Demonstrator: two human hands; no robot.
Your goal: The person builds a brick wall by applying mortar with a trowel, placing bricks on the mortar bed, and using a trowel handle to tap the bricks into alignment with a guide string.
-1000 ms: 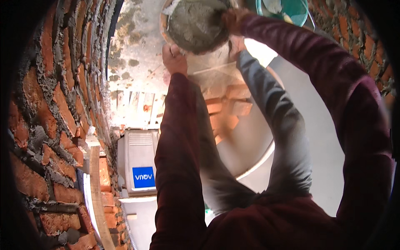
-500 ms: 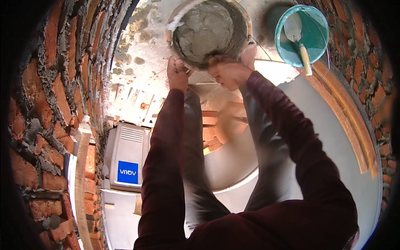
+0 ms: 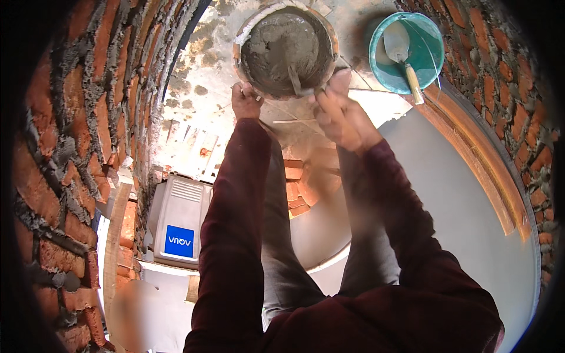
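Observation:
A round bucket (image 3: 240, 66) with a mortar-crusted rim holds wet grey mortar (image 3: 268, 44). At its near left edge, the fingers of my left hand (image 3: 246, 102) are curled on the rim. My right hand (image 3: 347, 117) is closed at the near right edge, around the handle end of what looks like a trowel (image 3: 294, 76). Its metal part reaches over the rim into the mortar, which hides most of the blade. Farther right stands a teal bucket (image 3: 376, 73) with some cloudy liquid and a second trowel (image 3: 413, 82), its wooden handle leaning over the rim.
Brick walls (image 3: 76, 117) rise on the left and right (image 3: 500, 88). Wooden planks (image 3: 477, 153) lie along the right wall. A pale box with a blue label (image 3: 188, 197) sits left of my legs. Several bricks (image 3: 297, 191) lie between my legs.
My right hand has drawn back from over the mortar toward me, past the rim. The trowel's metal part now shows in the mortar. My left hand stays at the rim.

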